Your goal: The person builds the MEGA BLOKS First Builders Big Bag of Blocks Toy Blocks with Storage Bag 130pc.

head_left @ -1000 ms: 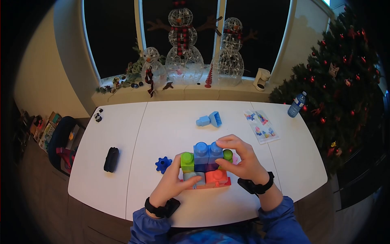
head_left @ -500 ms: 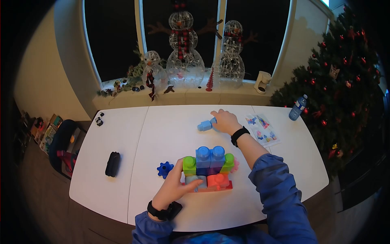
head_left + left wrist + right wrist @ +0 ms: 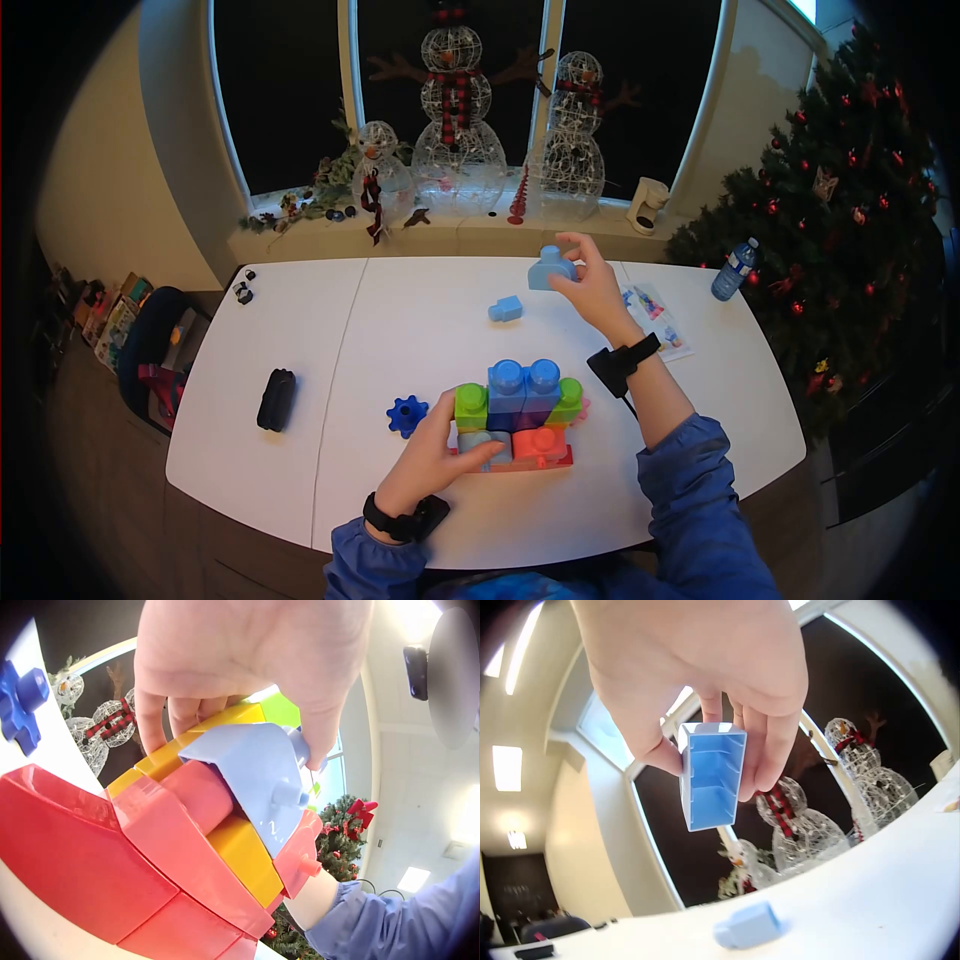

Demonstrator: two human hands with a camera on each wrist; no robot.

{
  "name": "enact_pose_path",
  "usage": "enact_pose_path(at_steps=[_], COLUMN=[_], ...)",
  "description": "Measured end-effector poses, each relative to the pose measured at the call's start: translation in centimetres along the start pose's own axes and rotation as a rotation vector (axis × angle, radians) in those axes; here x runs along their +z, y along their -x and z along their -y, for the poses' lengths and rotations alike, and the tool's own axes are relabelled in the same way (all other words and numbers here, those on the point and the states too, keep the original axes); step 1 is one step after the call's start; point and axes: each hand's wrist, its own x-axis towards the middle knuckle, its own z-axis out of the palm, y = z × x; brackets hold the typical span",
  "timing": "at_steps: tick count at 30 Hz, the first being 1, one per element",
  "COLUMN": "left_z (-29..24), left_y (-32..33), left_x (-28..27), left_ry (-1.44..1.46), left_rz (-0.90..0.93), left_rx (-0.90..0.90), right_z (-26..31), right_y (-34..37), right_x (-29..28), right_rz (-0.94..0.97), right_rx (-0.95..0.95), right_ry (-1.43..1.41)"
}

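Observation:
Near the table's front stands a stack of toy blocks, with blue blocks (image 3: 524, 388) on top, green ones at both sides and an orange block (image 3: 538, 443) low in front. The left hand (image 3: 428, 462) grips the stack's left side, thumb over a grey-blue block (image 3: 251, 769). Above the far part of the table, the right hand (image 3: 598, 293) pinches a light blue block (image 3: 550, 268) between thumb and fingers; its hollow underside (image 3: 714, 780) faces the right wrist camera. A smaller light blue block (image 3: 506, 309) lies on the table below that hand.
A dark blue gear-like piece (image 3: 407, 416) lies left of the stack, and a pink piece (image 3: 584, 409) shows behind its right side. A black case (image 3: 277, 400) is at the left. At the right back are a printed sheet (image 3: 660, 322) and a water bottle (image 3: 735, 269).
The right hand has left the stack, reached to the far part of the table and lifted a light blue block from there. The left hand has stayed at the stack.

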Motion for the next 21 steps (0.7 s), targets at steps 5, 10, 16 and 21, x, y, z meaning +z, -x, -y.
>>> enact_pose_path(at_steps=[5, 10, 16, 21], left_z=[0.3, 0.1, 0.3, 0.5], left_y=[0.0, 0.1, 0.0, 0.1], left_x=[0.1, -0.1, 0.0, 0.0], left_ry=[0.034, 0.035, 0.052, 0.039], left_rz=[0.001, 0.008, 0.008, 0.012], left_rx=[0.02, 0.028, 0.024, 0.009], right_z=[8.5, 10.2, 10.4, 10.1], right_y=[7.0, 10.1, 11.6, 12.0], right_x=[-0.2, 0.4, 0.5, 1.1], right_rz=[0.086, 0.078, 0.081, 0.034], right_rx=[-0.251, -0.586, -0.628, -0.687], right_ry=[-0.47, -0.22, -0.029, -0.011])
